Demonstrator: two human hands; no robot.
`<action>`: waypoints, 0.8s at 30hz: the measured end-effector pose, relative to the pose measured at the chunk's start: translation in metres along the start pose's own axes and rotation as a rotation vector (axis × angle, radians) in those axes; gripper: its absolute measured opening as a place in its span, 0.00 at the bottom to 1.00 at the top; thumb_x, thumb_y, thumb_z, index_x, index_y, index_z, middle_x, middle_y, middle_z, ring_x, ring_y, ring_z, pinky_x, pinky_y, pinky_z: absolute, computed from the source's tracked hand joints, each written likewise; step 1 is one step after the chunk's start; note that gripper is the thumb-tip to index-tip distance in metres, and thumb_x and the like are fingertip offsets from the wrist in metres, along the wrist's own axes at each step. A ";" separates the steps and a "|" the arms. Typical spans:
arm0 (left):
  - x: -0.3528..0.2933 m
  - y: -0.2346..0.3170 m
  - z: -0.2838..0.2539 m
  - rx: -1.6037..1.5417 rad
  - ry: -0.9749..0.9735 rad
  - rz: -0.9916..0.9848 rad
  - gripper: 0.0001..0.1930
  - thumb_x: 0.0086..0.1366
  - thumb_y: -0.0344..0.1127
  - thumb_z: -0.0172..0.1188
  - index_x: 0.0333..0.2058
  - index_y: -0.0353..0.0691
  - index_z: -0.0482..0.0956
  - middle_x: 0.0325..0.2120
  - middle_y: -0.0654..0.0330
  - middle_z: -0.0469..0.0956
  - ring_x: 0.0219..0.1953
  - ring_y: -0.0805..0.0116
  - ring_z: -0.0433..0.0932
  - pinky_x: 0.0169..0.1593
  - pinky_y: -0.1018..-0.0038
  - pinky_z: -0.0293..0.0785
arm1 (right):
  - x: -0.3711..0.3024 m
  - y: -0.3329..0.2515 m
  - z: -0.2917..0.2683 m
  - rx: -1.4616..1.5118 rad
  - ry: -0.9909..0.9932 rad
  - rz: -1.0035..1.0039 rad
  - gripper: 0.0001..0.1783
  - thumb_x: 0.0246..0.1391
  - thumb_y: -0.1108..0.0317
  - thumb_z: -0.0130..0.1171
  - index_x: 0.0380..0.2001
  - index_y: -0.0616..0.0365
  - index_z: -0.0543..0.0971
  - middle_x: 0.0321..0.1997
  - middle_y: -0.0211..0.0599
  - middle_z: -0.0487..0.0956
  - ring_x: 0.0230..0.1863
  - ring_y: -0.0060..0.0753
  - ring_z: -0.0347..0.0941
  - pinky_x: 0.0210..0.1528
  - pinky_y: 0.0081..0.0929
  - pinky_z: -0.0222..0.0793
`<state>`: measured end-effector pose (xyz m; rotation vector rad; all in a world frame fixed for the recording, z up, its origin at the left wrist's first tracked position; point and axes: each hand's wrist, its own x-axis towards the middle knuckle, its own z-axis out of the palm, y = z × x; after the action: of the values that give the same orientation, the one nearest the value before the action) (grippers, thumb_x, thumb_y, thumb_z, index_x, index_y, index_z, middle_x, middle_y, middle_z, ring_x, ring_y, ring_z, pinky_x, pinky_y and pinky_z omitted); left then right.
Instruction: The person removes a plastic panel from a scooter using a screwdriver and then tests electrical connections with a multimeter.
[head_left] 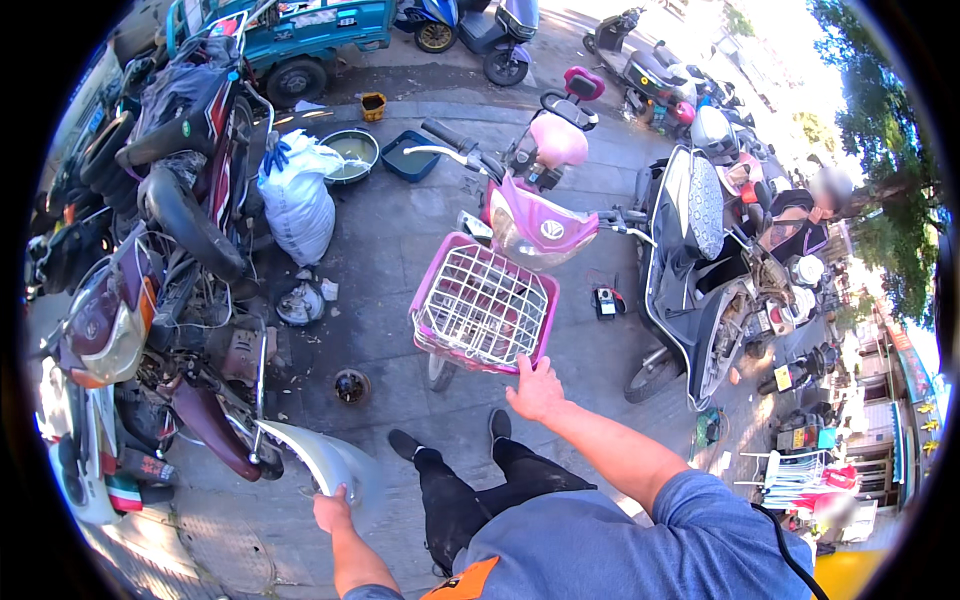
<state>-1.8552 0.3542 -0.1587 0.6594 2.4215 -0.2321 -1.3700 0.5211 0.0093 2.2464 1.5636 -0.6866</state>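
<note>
Your left hand [333, 511] grips a partly blurred pale panel [318, 461], near left; farther right, your right hand [536, 390], its grip unclear, touches a pink basket [552, 300], which mostly hides a wheel [441, 374]

I saw daylight flooding the upper right, where it burned out to white beside the tree [875, 110]. Most of the pavement [370, 290] lay in soft, even shade, with sunlit streaks at lower left. Blur smeared the edge of the pale panel [312, 452] at the left hand [333, 511], while the basket [552, 318] read crisply. My fisheye view bent the buildings [905, 400] at right and fell to black round its rim.
</note>
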 end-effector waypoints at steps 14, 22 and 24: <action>0.102 -0.048 0.040 -0.164 -0.060 0.047 0.35 0.57 0.63 0.80 0.52 0.42 0.84 0.49 0.45 0.89 0.54 0.40 0.86 0.56 0.49 0.81 | 0.007 -0.034 0.038 -0.308 0.054 0.165 0.55 0.60 0.48 0.72 0.81 0.55 0.56 0.70 0.70 0.63 0.67 0.75 0.72 0.67 0.58 0.75; 0.109 -0.061 0.090 -0.142 -0.052 0.016 0.39 0.56 0.67 0.79 0.50 0.38 0.82 0.50 0.46 0.88 0.57 0.45 0.84 0.60 0.54 0.81 | 0.028 -0.053 0.041 -0.352 0.102 0.158 0.53 0.59 0.52 0.72 0.79 0.54 0.54 0.66 0.74 0.63 0.62 0.81 0.74 0.65 0.64 0.75; 0.119 -0.073 0.092 -0.118 -0.056 0.032 0.40 0.55 0.69 0.79 0.49 0.38 0.82 0.50 0.46 0.88 0.56 0.45 0.84 0.60 0.54 0.81 | 0.029 -0.052 0.042 -0.361 0.105 0.180 0.53 0.59 0.53 0.71 0.78 0.54 0.54 0.66 0.74 0.63 0.63 0.81 0.74 0.65 0.64 0.75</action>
<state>-1.9267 0.3108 -0.3034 0.6295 2.3488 -0.0926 -1.4190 0.5405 -0.0408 2.1394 1.3776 -0.2176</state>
